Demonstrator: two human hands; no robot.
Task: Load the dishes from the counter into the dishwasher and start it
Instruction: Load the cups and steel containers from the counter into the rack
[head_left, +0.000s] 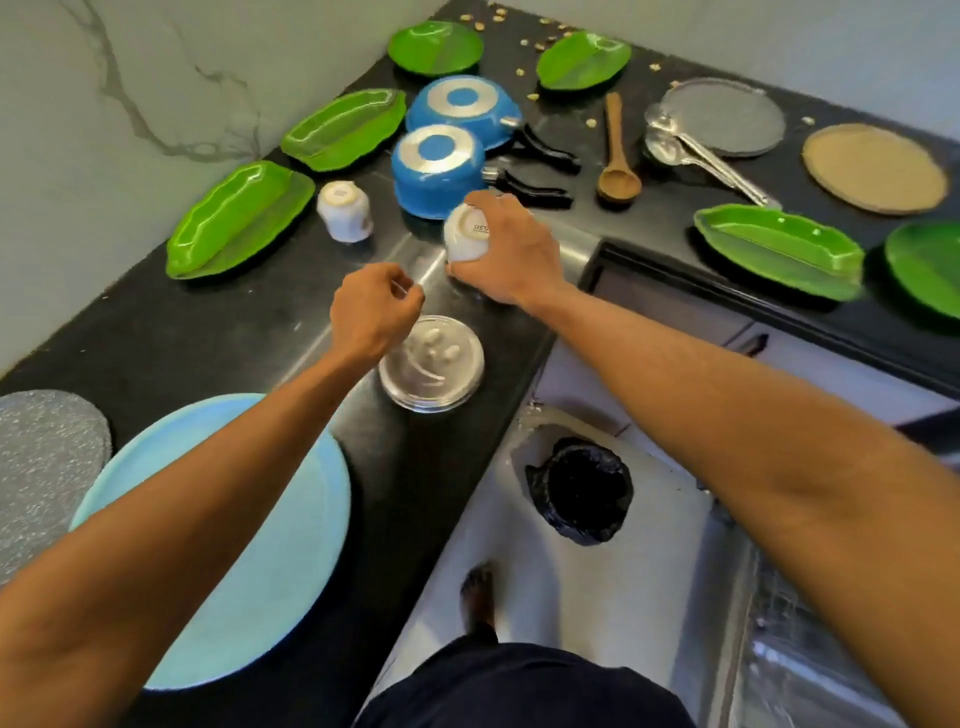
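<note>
I look down on a black corner bench (218, 332) crowded with dishes. My right hand (506, 254) is closed around an upturned white cup (465, 234), its grip holding the cup's side near the bench edge. My left hand (371, 312) is curled shut just above a clear glass bowl (431, 366); something thin and clear may be pinched in its grip, but I cannot tell what.

A second white cup (344, 210) stands upside down nearby. Behind it lie two blue pans (441, 171), bottoms up, and green leaf-shaped plates (239, 218) spread along the wall and to the right. Further right are a wooden spoon (617, 156), steel spoons (696, 150), a grey round plate (727, 117) and a tan round mat (875, 169). A large pale blue plate (249, 545) sits close to me on the left.

At the lower right edge, what may be the open dishwasher (810, 649) shows only a blurred strip.

I judge the task barely begun: nearly everything is on the bench, and loading and starting remain.
</note>
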